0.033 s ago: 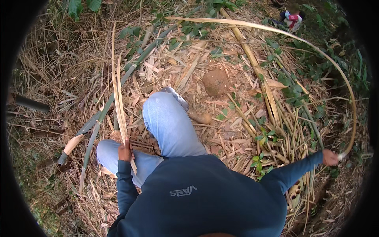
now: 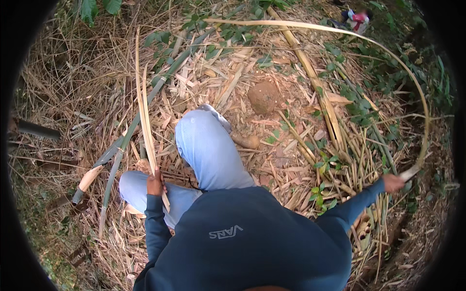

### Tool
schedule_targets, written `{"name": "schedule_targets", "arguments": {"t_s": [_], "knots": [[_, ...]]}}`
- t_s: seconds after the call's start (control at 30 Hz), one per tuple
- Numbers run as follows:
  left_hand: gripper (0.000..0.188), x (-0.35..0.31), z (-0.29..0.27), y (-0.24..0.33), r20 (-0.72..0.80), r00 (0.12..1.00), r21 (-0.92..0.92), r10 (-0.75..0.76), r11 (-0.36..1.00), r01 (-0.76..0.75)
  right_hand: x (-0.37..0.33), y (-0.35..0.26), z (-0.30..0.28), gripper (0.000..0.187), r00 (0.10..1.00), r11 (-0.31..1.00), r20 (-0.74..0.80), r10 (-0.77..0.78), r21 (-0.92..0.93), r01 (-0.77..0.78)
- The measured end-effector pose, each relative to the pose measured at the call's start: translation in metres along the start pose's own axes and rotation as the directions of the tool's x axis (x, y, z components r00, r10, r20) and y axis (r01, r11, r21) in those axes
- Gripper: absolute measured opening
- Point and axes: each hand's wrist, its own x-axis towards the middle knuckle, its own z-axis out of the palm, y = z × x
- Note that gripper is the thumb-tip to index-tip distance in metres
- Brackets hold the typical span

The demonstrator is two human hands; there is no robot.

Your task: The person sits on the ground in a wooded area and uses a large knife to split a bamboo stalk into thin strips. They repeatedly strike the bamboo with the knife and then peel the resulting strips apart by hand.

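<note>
Dry leaves and pale shavings [image 2: 228,92] are covering the ground around us, with green plants growing toward the far right and another person [image 2: 359,20] showing in the distance. A green pole [image 2: 116,179] is lying on our left, a yellow pole [image 2: 308,68] is slanting away ahead on the right, and a pile of sticks [image 2: 361,165] is lying between our body and the right arm's reach. Our left hand [image 2: 155,184] is grasping two thin strips [image 2: 145,116] by their near ends, beside the bent leg; they are pointing away from us, with a short tail sticking out below the fist. Our right hand [image 2: 392,183], stretched well out to the side, is gripping the near end of a long strip [image 2: 410,72], which is arching forward and round to the left, though the lens is probably adding to that curve. We are judging all the strips light, springy and fairly smooth, the long one being whippy at its far end and liable to crack if bent sharply. Their edges are likely being sharp, so we are favouring a firm hold on the flat faces near the thicker-looking end, without sliding the palm along.
</note>
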Motion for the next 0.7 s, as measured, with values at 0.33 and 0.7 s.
{"name": "schedule_targets", "arguments": {"t_s": [0.33, 0.7], "knots": [[0.056, 0.008, -0.036, 0.019, 0.096, 0.989, 0.003, 0.116, 0.993, -0.117, -0.294, -0.044, -0.136, 0.036, -0.49, 0.396, 0.756, 0.434, -0.649, -0.65], [0.047, 0.012, -0.061, 0.005, 0.04, 0.999, 0.013, 0.002, 1.0, -0.003, -0.009, 0.033, 0.012, 0.052, 0.756, 0.863, 0.436, 0.488, -0.108, -0.494]]}}
